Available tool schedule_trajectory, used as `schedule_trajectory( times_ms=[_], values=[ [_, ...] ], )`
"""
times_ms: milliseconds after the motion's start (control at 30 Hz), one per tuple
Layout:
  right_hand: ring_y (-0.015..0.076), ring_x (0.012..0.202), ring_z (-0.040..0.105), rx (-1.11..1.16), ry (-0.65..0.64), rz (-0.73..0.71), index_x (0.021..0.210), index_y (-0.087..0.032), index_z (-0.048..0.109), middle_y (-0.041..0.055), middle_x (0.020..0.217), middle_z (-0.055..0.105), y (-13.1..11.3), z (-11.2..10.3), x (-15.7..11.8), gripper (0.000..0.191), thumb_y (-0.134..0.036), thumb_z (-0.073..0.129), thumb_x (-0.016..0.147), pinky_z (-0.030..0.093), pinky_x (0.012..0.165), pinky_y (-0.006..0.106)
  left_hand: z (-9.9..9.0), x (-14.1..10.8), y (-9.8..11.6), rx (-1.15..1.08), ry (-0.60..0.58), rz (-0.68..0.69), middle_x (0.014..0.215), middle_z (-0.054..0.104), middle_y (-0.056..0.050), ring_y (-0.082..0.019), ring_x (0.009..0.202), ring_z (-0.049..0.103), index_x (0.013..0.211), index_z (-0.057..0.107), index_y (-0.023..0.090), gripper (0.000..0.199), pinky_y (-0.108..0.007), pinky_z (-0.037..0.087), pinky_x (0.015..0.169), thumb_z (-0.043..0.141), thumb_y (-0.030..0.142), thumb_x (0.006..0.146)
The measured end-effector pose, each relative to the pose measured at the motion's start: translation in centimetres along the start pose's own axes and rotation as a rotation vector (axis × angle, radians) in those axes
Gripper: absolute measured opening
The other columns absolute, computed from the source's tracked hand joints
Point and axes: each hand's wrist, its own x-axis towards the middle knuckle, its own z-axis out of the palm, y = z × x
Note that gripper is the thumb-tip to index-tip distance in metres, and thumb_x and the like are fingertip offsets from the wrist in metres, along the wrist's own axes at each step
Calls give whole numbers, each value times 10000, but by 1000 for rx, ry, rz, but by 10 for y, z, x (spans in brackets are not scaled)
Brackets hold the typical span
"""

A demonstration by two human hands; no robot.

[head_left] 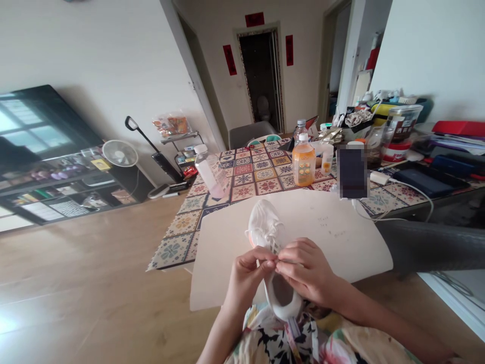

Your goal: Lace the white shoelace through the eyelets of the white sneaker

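Observation:
A white lace-up sneaker (265, 222) points away from me, its toe on a large white sheet (223, 253) and its heel close to my lap. Both hands meet over the upper end of its lacing. My left hand (250, 273) is closed in a pinch, thumb against forefinger, on the white shoelace (273, 244). From the other side my right hand (308, 268) pinches the shoelace too, fingertips touching those of the left. Behind them the shoe's opening shows its dark inside. The bit of lace between the fingertips is mostly hidden.
Beyond the sheet, a pink-tinted bottle (212, 174) and an orange drink bottle (303, 162) stand on the patterned tablecloth (261, 172). A phone-like blurred object (352, 172), a white cable (417, 187) and crowded jars lie to the right. A dark chair (250, 132) is behind the table.

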Motion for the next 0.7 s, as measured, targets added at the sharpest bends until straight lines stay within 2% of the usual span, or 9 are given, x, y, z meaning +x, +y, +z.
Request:
schedule_trajectory(
  times_ms=[67,167,267,367,533,700],
  values=[
    [202,935,645,67,14,-14,968,-215,624,59,917,721,1,-3,1,104,-121,588,943,468,849,367,-3,4,-1,-13,13,0,641,675,-26,-152,622,574,670,761,165,230,-259,449,616,855,374,695],
    [208,976,633,207,-47,-23,891,-221,627,31,875,737,1,-8,0,90,-137,632,922,458,873,372,-6,10,-3,-8,113,3,625,668,-10,-143,603,566,660,731,167,196,-252,440,604,851,320,684],
    [195,935,644,327,-118,-19,856,-227,627,-4,834,753,2,-12,-1,108,-139,642,917,415,887,390,-6,16,-6,12,186,26,614,653,10,-143,598,561,764,716,174,170,-254,440,611,832,271,685],
    [187,882,652,384,-143,7,828,-237,626,-15,824,760,2,-13,-1,133,-140,634,919,385,895,411,-3,19,-9,43,205,68,590,618,35,-133,586,534,849,694,178,165,-252,438,632,780,221,715],
    [175,823,648,429,-98,1,771,-219,620,-5,760,748,4,-10,0,184,-157,620,945,402,839,388,2,22,-13,112,252,121,578,594,64,-127,574,511,907,652,192,173,-247,437,651,700,180,740],
    [163,806,633,478,-68,11,755,-202,616,-1,746,731,6,-8,1,209,-192,626,964,427,837,369,2,23,-15,183,274,138,606,619,53,-141,611,550,878,652,199,125,-263,459,689,682,207,756]
  ],
)
